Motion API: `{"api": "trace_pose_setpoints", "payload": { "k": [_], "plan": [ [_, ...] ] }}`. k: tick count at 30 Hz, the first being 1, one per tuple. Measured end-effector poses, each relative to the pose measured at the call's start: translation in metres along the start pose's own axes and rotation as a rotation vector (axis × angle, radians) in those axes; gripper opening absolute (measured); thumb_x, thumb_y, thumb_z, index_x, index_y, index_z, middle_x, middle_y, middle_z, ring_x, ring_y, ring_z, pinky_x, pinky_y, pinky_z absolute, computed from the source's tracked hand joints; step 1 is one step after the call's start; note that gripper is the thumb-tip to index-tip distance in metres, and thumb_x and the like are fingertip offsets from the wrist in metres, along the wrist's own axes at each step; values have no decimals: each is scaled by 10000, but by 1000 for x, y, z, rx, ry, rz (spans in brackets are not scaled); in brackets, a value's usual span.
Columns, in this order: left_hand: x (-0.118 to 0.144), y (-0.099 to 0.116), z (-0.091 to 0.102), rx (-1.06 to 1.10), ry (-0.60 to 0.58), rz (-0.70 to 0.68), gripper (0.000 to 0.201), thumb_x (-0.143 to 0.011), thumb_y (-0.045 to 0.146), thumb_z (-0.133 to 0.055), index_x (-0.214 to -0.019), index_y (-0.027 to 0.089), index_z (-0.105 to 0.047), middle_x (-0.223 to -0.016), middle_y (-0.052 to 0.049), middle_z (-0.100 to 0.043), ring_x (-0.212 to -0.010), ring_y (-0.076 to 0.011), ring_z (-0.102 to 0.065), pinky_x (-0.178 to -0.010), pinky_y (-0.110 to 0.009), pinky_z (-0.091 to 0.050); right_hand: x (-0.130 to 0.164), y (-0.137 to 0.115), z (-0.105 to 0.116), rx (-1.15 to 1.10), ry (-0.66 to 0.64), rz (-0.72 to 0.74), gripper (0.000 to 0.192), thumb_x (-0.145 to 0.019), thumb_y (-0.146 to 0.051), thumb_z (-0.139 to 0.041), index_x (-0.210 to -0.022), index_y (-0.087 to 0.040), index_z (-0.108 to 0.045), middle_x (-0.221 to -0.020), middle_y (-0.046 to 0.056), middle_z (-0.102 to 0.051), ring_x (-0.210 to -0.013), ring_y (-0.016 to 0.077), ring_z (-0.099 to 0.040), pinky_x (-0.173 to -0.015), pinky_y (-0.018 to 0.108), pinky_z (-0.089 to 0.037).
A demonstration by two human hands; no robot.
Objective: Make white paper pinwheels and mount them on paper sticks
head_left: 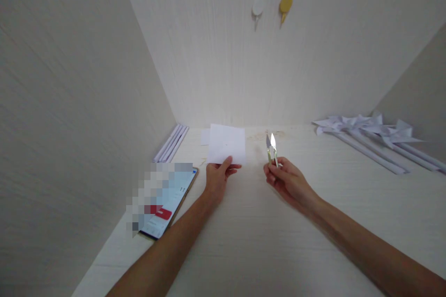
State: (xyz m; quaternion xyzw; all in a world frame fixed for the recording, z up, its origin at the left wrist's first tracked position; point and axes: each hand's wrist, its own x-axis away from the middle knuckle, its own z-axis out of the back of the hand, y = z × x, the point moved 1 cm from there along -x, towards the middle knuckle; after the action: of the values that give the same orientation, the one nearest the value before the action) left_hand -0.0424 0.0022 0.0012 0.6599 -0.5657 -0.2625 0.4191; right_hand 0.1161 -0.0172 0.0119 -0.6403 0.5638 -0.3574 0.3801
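My left hand (219, 177) pinches the near edge of a white square sheet of paper (226, 144), holding it just above the white desk (258, 236). My right hand (285, 180) grips small thread snips (272, 147) with pale handles, the blades pointing up and slightly apart. The snips are a short way to the right of the paper and do not touch it.
A phone (167, 204) with a lit screen lies at the left of the desk. Rolled white paper sticks (171, 143) lie against the left wall. Several white paper pinwheels (376, 137) lie at the right. Two hooks, white (257, 8) and yellow (285, 5), hang on the back wall.
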Motion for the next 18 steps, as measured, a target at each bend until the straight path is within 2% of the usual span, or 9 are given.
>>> {"api": "trace_pose_setpoints", "payload": {
  "k": [3,6,10,13,16,18],
  "plan": [
    [-1,0,-5,-31,-9,-31,71,-658,140,-608,-693,85,-578,-578,-11,-626,-481,-106,-613,-419,-153,-450,12,7,-1,-63,-80,-72,240,-592,-249,-684,-775,-210,-534,-537,-72,-486,-438,40,-350,-427,166,-290],
    [-2,-4,-15,-52,1,-56,100,-643,132,-624,-720,81,-585,-631,-25,-643,-543,-123,-636,-475,-164,-481,12,9,2,-84,-83,-124,263,-679,-383,-600,-856,-188,-589,-568,-50,-440,-456,57,-347,-432,195,-305],
    [-4,-16,-27,-35,65,-68,107,-600,104,-649,-689,79,-594,-621,-25,-643,-562,-105,-629,-529,-167,-493,8,10,8,-121,-16,-53,288,-690,-452,-566,-786,-183,-601,-569,-43,-396,-474,74,-354,-451,217,-332],
    [-5,-21,-28,-31,40,-70,107,-564,111,-673,-621,80,-588,-573,-12,-624,-537,-88,-604,-587,-192,-502,9,13,10,-138,11,8,271,-664,-453,-598,-715,-191,-555,-587,-45,-414,-478,67,-367,-455,211,-330],
    [-2,-18,-26,7,-29,-104,162,-523,128,-703,-644,91,-601,-639,-1,-636,-577,-75,-593,-672,-221,-500,11,14,8,-69,-51,16,288,-699,-459,-566,-650,-192,-468,-564,-50,-443,-437,59,-353,-418,204,-294],
    [1,-14,-26,-3,-55,-83,192,-506,146,-717,-657,93,-610,-648,3,-635,-575,-76,-585,-671,-232,-499,14,15,6,-26,-111,-5,296,-737,-464,-520,-648,-198,-426,-513,-63,-434,-384,52,-309,-380,199,-243]
  ]
}}
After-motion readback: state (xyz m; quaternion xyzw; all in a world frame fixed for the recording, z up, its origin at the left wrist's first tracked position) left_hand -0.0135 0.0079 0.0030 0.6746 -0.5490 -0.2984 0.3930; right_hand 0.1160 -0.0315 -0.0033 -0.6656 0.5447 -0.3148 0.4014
